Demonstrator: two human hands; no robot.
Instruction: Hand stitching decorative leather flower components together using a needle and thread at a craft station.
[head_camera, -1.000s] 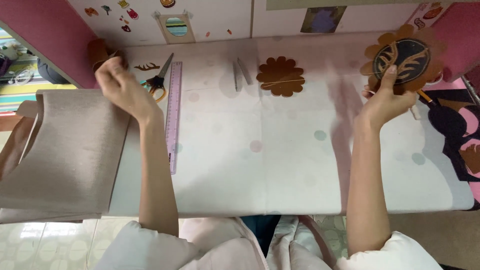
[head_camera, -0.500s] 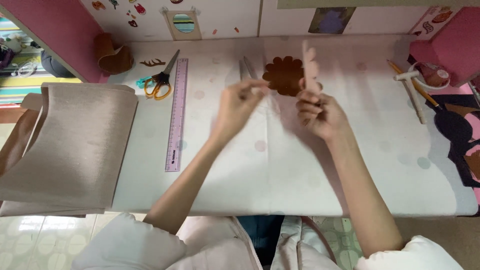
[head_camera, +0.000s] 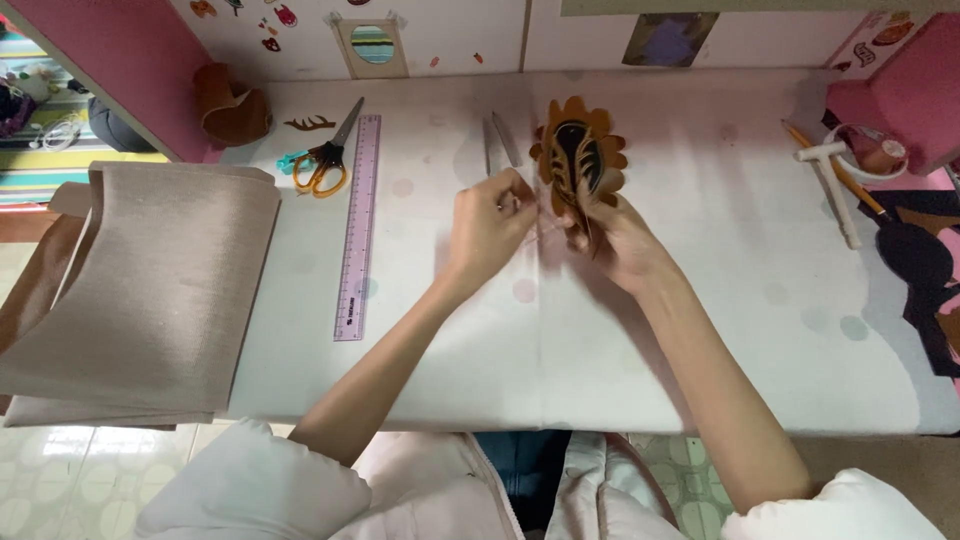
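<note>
My right hand (head_camera: 612, 232) holds a flower-shaped brown felt piece (head_camera: 576, 158) with a black leaf pattern, lifted over the white table (head_camera: 700, 330) at its middle. My left hand (head_camera: 492, 225) is pinched close beside it, fingertips near the piece's lower left edge; a thin thread seems to run between the hands. A pair of metal tweezers (head_camera: 497, 142) lies just behind my left hand.
A purple ruler (head_camera: 356, 228) and orange-handled scissors (head_camera: 325, 160) lie at the left. Folded beige fabric (head_camera: 140, 290) hangs over the left edge. A brown felt bundle (head_camera: 228, 105) sits far left. A white T-shaped tool (head_camera: 832, 180), pencil and tape roll (head_camera: 870, 152) are at the right.
Both hands came from the table's far sides to its middle. The patterned flower piece came with my right hand and now faces up over the spot where a plain brown flower lay.
</note>
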